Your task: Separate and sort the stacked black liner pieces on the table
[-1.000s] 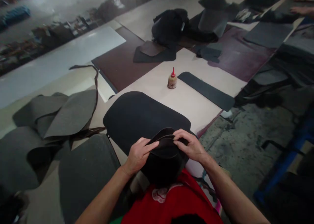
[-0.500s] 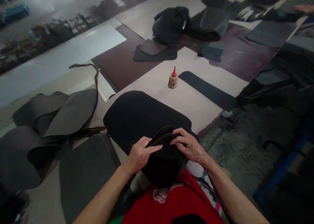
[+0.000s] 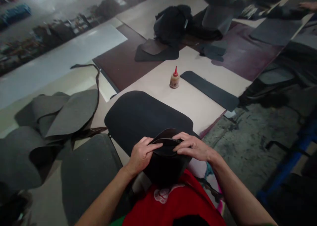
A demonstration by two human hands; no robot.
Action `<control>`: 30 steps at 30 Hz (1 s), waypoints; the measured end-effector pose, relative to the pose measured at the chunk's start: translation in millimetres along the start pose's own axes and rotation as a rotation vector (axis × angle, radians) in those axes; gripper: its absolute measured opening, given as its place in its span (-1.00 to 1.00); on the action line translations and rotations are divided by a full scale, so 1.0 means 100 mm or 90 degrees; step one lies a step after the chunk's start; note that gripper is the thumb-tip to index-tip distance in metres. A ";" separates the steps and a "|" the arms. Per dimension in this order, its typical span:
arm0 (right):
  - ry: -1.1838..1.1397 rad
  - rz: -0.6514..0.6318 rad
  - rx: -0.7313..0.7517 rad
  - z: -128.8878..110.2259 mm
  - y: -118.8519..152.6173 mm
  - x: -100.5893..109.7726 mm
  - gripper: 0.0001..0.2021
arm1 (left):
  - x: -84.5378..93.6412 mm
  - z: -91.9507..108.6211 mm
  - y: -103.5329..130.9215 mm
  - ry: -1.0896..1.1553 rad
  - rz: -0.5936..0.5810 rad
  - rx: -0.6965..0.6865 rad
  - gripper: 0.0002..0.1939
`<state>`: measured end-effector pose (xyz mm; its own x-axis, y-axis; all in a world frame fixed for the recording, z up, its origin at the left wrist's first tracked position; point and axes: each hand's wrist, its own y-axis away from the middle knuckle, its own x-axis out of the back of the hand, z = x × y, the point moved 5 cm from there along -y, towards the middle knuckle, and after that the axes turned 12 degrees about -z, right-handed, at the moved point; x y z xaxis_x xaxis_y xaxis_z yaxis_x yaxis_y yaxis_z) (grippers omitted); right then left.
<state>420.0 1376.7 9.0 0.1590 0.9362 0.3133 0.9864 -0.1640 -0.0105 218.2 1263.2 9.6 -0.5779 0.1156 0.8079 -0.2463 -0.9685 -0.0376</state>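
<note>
Close to my body, both hands grip a black sheet piece point(image 3: 164, 168) whose upper edges bow apart into curved layers. My left hand point(image 3: 142, 153) is closed on its left edge, with the index finger laid along the rim. On the right edge, my right hand point(image 3: 193, 147) pinches the layers between thumb and fingers. Whether the piece is leather or another sheet material I cannot tell. Just beyond it, a large rounded black panel point(image 3: 146, 117) lies flat on the table. Past that panel stands a small glue-like bottle point(image 3: 174, 81) with a red pointed nozzle.
A long dark strip point(image 3: 210, 90) lies right of the bottle. Curled grey-black pieces point(image 3: 71, 112) and a dark flat panel point(image 3: 89, 173) are at the left. A black bundle point(image 3: 173, 24) sits farther back. Another person's hand point(image 3: 308, 5) shows at the far right edge.
The layers at the top of the black piece have spread a little more. My right hand has shifted slightly right and its fingers have moved along the edge. The bottle and panels stay put.
</note>
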 end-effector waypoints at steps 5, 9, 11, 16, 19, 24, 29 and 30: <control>0.049 0.090 0.006 -0.05 -0.05 -0.02 -0.78 | -0.01 -0.01 0.01 0.004 -0.010 0.007 -0.40; 0.123 0.275 -0.035 -0.03 -0.11 -0.08 -0.83 | -0.01 -0.01 0.05 -0.018 0.015 -0.033 -0.41; 0.141 0.327 -0.053 0.00 -0.14 -0.11 -0.84 | 0.00 -0.01 0.07 -0.041 0.023 -0.058 -0.42; 0.106 0.342 -0.041 0.01 -0.08 -0.08 -0.92 | 0.01 0.01 0.05 -0.064 0.012 -0.081 -0.48; 0.017 0.257 0.011 -0.02 0.02 -0.03 -0.87 | 0.04 0.02 0.01 -0.044 0.021 -0.045 -0.53; -0.075 0.085 0.033 -0.02 0.08 -0.02 -0.78 | 0.07 0.05 -0.04 -0.015 0.017 -0.016 -0.60; -0.114 0.152 0.049 0.02 0.09 0.02 -0.74 | 0.06 0.01 -0.03 0.000 0.005 0.015 -0.56; -0.111 0.152 0.047 0.02 0.09 0.01 -0.75 | 0.05 0.01 -0.03 0.003 0.001 0.020 -0.56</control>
<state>429.2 1376.6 7.4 0.3851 0.9142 0.1260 0.9196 -0.3687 -0.1358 216.5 1266.4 14.2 -0.5822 0.1155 0.8048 -0.2214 -0.9750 -0.0202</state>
